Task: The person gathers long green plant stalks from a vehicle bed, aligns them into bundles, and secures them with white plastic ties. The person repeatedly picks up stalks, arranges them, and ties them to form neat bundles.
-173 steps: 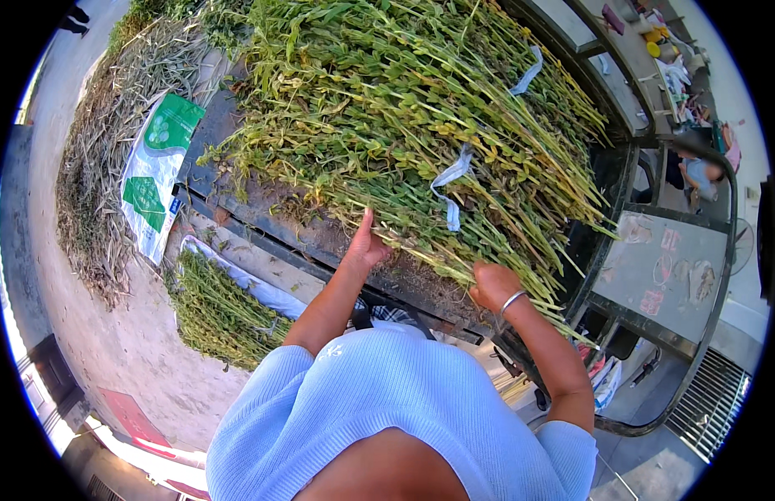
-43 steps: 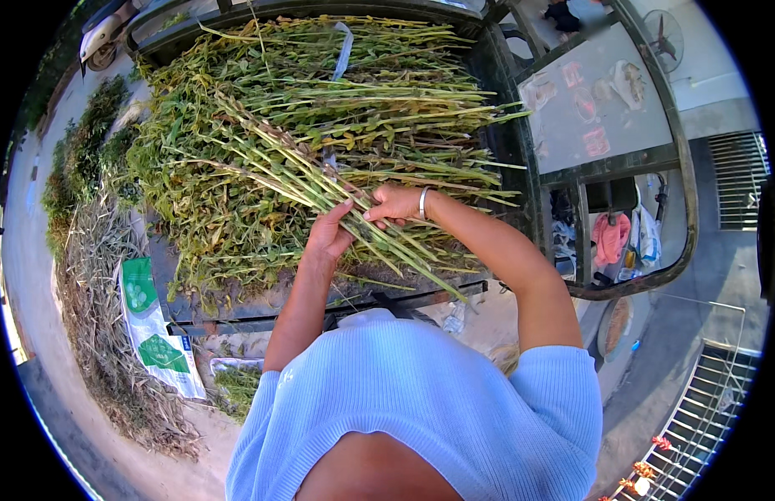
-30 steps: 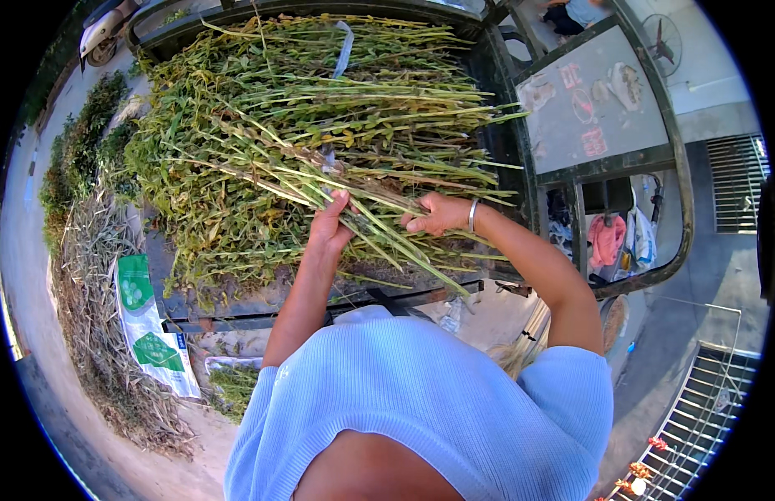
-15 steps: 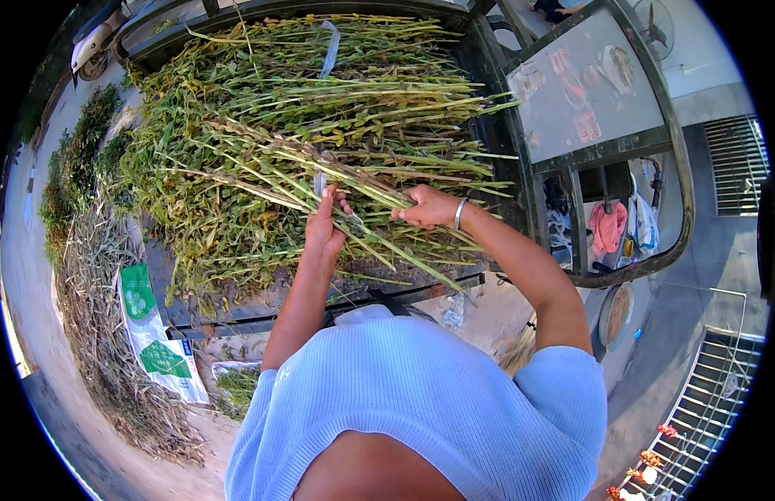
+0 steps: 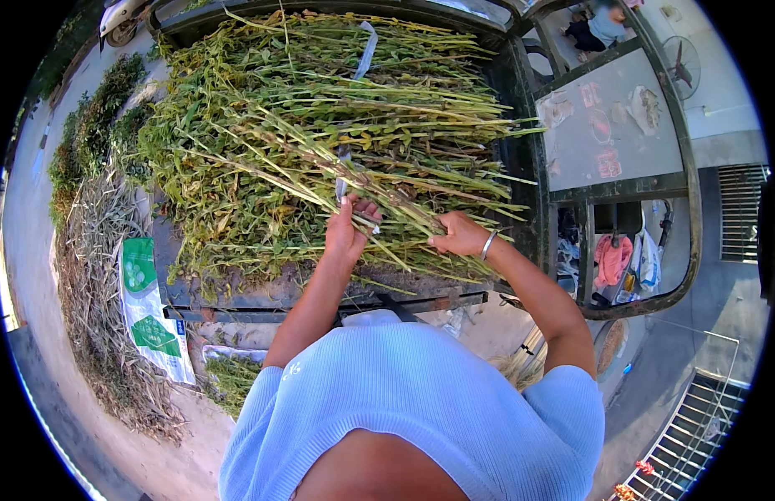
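Note:
My left hand (image 5: 347, 232) is closed around a thin bunch of cut plant stalks (image 5: 316, 154) with pods that look like sesame. A pale, shiny strip (image 5: 342, 174) sticks up at its fingertips; whether it is a tie or a blade I cannot tell. To the right, my right hand (image 5: 461, 235), with a silver bangle (image 5: 488, 245) at the wrist, grips the lower stems of that bunch. Beneath both hands lies a thick heap of the same green and yellow stalks (image 5: 237, 200), leafy ends left and bare stems right. Another pale strip (image 5: 366, 52) rests on its far side.
The heap lies on a dark metal cart bed (image 5: 262, 316), its near rail at my waist. A metal frame with a grey panel (image 5: 613, 121) rises on the right. Dried stalks (image 5: 103, 309) and a green-white sack (image 5: 153, 326) lie left. A person (image 5: 604, 29) is at the far right.
The view has shifted, so the cart and heap sit lower and farther right. Both hands keep hold of the bunch, and its long cut stems no longer stick out over the near rail.

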A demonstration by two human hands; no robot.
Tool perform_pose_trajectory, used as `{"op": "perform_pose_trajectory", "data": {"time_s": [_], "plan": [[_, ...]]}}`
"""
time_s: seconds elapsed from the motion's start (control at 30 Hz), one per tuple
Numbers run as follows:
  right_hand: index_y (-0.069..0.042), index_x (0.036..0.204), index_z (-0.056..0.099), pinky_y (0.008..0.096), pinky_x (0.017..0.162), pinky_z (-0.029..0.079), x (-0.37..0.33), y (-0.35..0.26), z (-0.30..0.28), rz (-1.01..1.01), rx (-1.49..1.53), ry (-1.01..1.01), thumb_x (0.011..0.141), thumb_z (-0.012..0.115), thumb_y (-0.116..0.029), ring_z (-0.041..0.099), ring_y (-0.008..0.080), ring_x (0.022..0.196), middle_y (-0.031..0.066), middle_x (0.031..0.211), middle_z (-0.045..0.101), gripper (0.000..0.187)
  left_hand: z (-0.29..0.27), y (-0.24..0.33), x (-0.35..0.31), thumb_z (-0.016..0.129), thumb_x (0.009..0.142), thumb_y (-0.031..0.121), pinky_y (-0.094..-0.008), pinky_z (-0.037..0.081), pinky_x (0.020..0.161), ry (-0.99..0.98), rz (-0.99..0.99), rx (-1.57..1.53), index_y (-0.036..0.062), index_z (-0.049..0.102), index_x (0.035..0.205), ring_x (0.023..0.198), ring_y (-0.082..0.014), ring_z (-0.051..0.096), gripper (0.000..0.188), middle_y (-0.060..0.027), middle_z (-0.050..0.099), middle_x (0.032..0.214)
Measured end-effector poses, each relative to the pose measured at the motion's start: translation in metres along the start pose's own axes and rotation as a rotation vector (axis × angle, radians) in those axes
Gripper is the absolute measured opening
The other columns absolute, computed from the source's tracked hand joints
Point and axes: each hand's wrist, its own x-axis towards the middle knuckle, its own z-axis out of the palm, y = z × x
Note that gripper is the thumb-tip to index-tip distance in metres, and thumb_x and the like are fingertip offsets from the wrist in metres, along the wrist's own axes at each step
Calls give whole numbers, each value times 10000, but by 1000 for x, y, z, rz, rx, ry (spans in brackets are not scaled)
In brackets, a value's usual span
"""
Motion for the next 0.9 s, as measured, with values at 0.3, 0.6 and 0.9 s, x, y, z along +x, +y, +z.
{"op": "perform_pose_trajectory", "data": {"time_s": [0.3, 0.6, 0.9], "plan": [[20, 874, 550, 274, 407, 427, 24, -27, -1, 48, 364, -76, 838, 691, -240, 533, 104, 463, 44, 605, 575, 298, 5, -56, -57, 325, 1026, 330, -496, 441, 978, -181, -238, 74, 72, 438, 1304, 1113, -254, 536, 395, -130, 518, 1267], [6, 995, 606, 252, 454, 454, 54, -26, 17, 41, 418, -224, 691, 806, -163, 591, 92, 609, 38, 750, 632, 401, 14, -57, -53, 332, 1025, 333, -566, 426, 987, -316, -313, 57, 78, 450, 1196, 1046, -285, 552, 329, -107, 526, 1153], [82, 1042, 549, 270, 431, 461, 51, -14, 1, 64, 434, -257, 666, 782, -99, 607, 124, 575, 103, 762, 650, 478, 4, -9, -49, 274, 1007, 445, -537, 375, 1056, -186, -85, -20, 62, 267, 1410, 1319, -340, 373, 555, -154, 359, 1425]]}}
